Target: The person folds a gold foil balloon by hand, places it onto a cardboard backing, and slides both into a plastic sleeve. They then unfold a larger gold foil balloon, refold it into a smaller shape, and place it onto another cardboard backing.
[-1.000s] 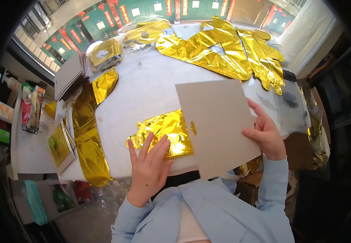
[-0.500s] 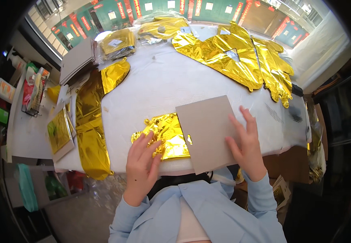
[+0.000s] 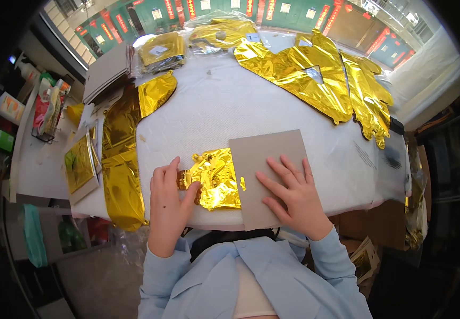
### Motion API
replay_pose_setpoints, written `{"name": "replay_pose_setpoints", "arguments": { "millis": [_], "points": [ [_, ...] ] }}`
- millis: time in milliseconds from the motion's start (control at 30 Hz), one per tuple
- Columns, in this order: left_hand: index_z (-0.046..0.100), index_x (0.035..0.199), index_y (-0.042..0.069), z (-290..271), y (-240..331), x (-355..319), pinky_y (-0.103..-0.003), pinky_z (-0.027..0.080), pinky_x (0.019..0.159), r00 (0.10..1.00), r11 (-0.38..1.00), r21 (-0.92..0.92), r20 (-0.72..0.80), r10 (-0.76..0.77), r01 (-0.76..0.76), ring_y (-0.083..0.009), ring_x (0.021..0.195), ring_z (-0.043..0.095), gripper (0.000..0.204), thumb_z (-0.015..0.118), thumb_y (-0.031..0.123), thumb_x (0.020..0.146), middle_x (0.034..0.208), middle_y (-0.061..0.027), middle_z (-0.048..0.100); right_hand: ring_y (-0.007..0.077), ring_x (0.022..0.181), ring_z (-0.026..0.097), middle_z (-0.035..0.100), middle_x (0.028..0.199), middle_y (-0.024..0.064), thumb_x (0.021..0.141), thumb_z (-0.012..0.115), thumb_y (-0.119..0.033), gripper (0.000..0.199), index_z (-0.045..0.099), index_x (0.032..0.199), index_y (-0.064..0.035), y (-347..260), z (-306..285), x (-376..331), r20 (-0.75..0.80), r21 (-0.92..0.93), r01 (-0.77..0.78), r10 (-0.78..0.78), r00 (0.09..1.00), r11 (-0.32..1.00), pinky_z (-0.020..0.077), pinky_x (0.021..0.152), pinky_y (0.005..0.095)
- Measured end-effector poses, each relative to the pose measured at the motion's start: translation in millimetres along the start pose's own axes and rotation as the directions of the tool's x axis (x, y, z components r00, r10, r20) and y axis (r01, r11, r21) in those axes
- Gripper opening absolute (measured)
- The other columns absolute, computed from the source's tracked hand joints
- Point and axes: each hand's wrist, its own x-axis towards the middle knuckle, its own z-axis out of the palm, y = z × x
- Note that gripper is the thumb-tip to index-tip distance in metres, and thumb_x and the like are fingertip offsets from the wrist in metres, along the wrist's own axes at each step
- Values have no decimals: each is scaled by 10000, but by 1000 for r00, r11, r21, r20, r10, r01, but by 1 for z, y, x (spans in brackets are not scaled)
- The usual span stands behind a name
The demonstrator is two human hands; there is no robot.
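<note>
A folded gold foil balloon (image 3: 216,178), crinkled and shiny, lies near the table's front edge. Its right side goes under a grey cardboard sheet (image 3: 256,159), and a bit of gold shows through the sheet's small slot. My right hand (image 3: 293,196) rests on the cardboard with fingers spread. At the balloon's left end, my left hand (image 3: 169,204) has its thumb on the foil and its fingers curled round the outer edge, where the foil looks bent up and darker. What lies under the left palm is hidden.
A long flat gold balloon (image 3: 121,165) lies on the left of the white-covered table (image 3: 198,111). Behind it are stacked grey cards (image 3: 107,72) and bagged gold balloons (image 3: 161,50). More flat gold balloons (image 3: 299,74) spread across the back right. A side shelf (image 3: 33,165) holds bottles.
My right hand has come down from the cardboard's right edge onto its face. My left hand has shifted left and closed on the balloon's left end. The cardboard has straightened slightly.
</note>
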Motion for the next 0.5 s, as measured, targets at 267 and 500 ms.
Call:
{"name": "replay_pose_setpoints", "arguments": {
  "millis": [267,500],
  "points": [
    [634,1059,-6,-3,-3,22,-419,537,756,963,970,-97,174,-204,223,-305,828,655,298,805,149,870,963,-149,660,365,1506,418,505,1602,94,936,735,-317,530,665,1455,-236,5,2,-2,-16,1,-38,38,999,999,169,1268,642],
    [641,1005,14,0,-9,19,-319,509,649,998,999,-28,57,39,-37,-153,722,624,206,752,179,953,801,-72,652,358,1512,410,501,1605,94,937,730,-312,528,663,1455,-238,4,5,-2,-35,14,-40,40,999,999,158,1272,637]
  ]
}}
